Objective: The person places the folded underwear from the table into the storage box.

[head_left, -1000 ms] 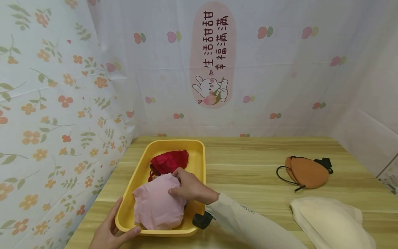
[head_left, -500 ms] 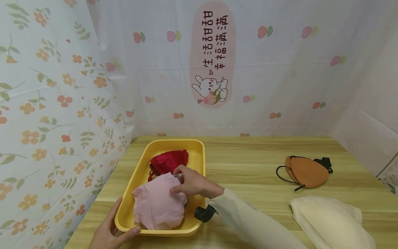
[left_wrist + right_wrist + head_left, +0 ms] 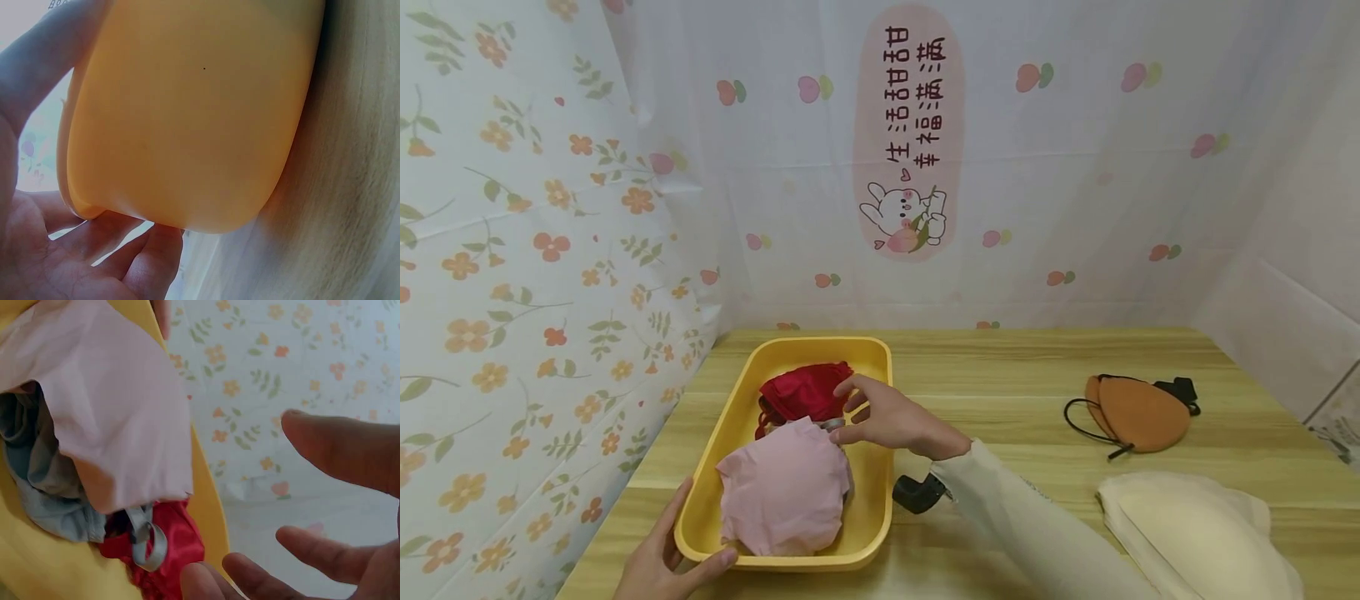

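A yellow plastic bin stands on the wooden table, with my left hand gripping its near left corner, thumb over the rim and fingers along the outside wall. In the bin a pale pink garment lies at the near end and a red satin garment at the far end. The right wrist view shows a grey-blue garment partly under the pink one, and a grey strap looping over the red one. My right hand hovers above the bin's right side, fingers apart and holding nothing.
An orange-brown folded piece with black cords lies at the table's right. In front of it is a cream folded garment with a rounded cup shape. A flower-printed cloth hangs close along the left, and a printed curtain hangs behind.
My right hand has let go of the pink garment's far edge and drawn back up and to the right. The left hand and the bin stay nearly as they were.
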Tool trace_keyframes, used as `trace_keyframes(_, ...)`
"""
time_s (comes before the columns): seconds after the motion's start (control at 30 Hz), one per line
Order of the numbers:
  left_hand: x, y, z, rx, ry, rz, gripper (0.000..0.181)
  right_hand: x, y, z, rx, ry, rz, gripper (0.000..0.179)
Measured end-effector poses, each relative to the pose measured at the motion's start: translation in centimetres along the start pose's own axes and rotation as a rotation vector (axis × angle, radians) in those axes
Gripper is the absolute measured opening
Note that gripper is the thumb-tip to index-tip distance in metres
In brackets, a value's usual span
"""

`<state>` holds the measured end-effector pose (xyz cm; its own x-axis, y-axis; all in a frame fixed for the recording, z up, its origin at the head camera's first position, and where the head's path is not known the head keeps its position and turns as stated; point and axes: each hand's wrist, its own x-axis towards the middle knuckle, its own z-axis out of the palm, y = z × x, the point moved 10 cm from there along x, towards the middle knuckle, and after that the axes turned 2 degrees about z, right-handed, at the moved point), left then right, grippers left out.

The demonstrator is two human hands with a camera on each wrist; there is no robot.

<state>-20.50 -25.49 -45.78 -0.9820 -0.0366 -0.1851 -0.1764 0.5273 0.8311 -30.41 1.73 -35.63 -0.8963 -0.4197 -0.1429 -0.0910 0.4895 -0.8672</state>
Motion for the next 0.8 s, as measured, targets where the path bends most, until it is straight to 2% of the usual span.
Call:
trace_keyframes(0.37, -0.1, -0.1, 0.1, -0.011, -0.005, -0.008, 0.114, -1.1, 1.1, -6.6, 0.152, 0.210, -0.041, 0.035)
trace_keyframes(0.6, -0.1, -0.2, 0.1, -0.015, 0.000, -0.011, 0.114, -2.7, 2.4, -12.0, 0.266, 0.450, -0.150, 0.023)
trace_keyframes(0.8, 0.0, -0.2, 0.1, -0.014, -0.001, -0.018, 0.114, -4.4, 4.2, -15.9, 0.320, 0.632, -0.193, 0.020)
